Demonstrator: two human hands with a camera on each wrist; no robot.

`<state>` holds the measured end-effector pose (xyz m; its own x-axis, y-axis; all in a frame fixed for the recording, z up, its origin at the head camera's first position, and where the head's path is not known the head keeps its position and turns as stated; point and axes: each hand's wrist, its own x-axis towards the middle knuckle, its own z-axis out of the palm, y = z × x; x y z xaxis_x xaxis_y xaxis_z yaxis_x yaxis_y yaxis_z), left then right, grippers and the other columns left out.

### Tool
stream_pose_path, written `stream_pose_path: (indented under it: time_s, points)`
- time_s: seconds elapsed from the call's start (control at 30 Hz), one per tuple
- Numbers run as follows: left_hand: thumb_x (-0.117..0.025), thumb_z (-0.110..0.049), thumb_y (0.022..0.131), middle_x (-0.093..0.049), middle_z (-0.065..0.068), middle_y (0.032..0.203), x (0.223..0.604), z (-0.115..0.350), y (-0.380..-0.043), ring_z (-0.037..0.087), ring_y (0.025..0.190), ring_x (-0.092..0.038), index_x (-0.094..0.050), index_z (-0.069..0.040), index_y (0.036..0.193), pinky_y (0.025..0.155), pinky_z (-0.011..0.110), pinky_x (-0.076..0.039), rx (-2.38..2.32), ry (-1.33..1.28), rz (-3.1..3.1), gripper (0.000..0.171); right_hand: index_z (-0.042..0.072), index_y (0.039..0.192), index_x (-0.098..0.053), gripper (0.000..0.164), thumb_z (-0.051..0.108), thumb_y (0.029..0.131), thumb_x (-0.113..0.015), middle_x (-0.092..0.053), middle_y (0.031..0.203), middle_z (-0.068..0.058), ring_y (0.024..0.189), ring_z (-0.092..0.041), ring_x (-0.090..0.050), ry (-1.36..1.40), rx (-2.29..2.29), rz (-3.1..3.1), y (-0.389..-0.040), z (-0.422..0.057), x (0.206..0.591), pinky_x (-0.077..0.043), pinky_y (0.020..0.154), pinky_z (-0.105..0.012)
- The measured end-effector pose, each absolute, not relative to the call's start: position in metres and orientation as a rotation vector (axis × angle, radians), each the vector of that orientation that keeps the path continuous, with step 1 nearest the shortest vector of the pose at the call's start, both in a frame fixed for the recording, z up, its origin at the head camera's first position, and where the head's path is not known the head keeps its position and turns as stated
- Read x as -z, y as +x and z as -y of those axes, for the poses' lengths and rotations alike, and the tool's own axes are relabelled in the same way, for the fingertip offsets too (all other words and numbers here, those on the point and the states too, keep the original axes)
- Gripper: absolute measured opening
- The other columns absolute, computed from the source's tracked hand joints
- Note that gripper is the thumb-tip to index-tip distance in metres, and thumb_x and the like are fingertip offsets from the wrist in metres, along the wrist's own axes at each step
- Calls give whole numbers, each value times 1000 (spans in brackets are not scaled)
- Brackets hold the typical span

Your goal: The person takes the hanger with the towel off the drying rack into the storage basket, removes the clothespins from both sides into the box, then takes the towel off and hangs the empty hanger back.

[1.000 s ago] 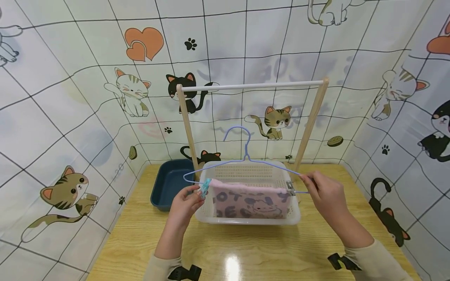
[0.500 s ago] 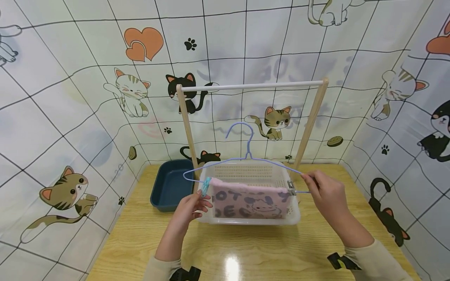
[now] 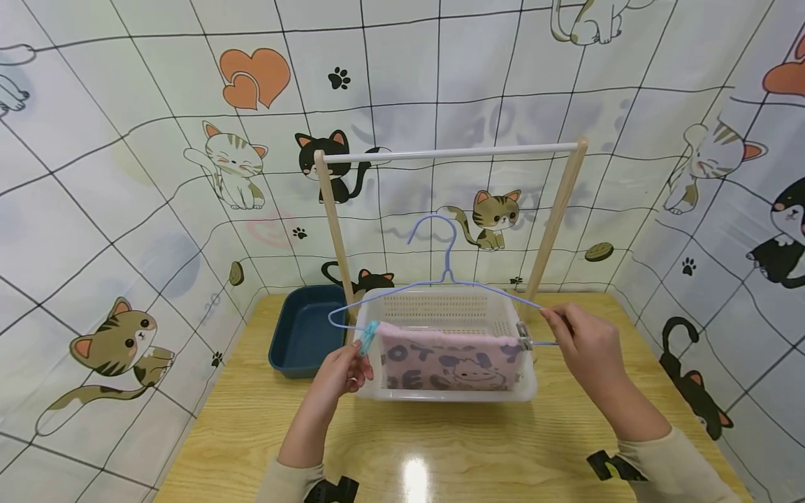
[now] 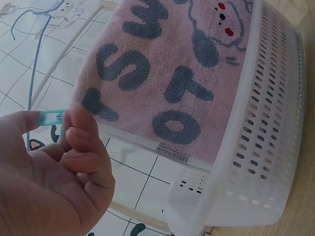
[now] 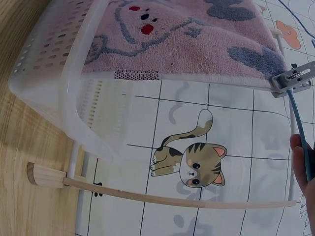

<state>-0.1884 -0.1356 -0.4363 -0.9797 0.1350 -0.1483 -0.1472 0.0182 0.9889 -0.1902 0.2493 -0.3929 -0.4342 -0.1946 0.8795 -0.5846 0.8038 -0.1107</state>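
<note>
A blue wire hanger (image 3: 448,269) is held up over the white basket, its hook pointing upward. Over its lower bar hangs a pink towel (image 3: 449,363) with grey letters and an animal print. My left hand (image 3: 339,370) pinches a teal clothespin (image 3: 369,337) at the towel's left top corner; the left wrist view shows thumb and fingers on the clothespin (image 4: 51,118). At the hanger's right end my right hand (image 3: 583,349) grips the wire. Beside it a grey clothespin (image 5: 294,78) clips the towel's other top corner.
The white perforated basket (image 3: 446,396) stands under the towel. Behind it rises a rack with a white bar (image 3: 453,152) and wooden posts (image 3: 556,216). A dark blue tray (image 3: 279,349) sits left on the wooden table (image 3: 377,454). Cat-printed cloth walls surround the table.
The hanger's hook has risen slightly and shifted right. My left fingers have changed their hold on the teal clothespin. The right hand has barely moved.
</note>
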Motion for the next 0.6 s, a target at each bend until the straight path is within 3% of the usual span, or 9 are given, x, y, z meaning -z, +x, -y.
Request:
stream_pose_path:
  time_s: [0.2, 0.6]
  points:
    - [-43, -33, 103, -49, 3, 60, 435, 138, -188, 10, 52, -42, -52, -5, 72, 49, 21, -33, -2032, 22, -2088, 43, -1, 82, -62, 55, 45, 102, -41, -48, 56, 3, 42, -2, -29, 563, -479, 2028, -190, -253, 392, -25, 38, -22]
    - [-43, -29, 104, -52, 3, 64, 431, 141, -185, 11, 58, -45, -56, -2, 75, 55, 23, -39, -2040, 100, -2080, 41, 1, 80, -63, 58, 49, 101, -39, -48, 57, 4, 44, -1, -29, 507, -493, 2049, -191, -260, 394, -25, 38, -22]
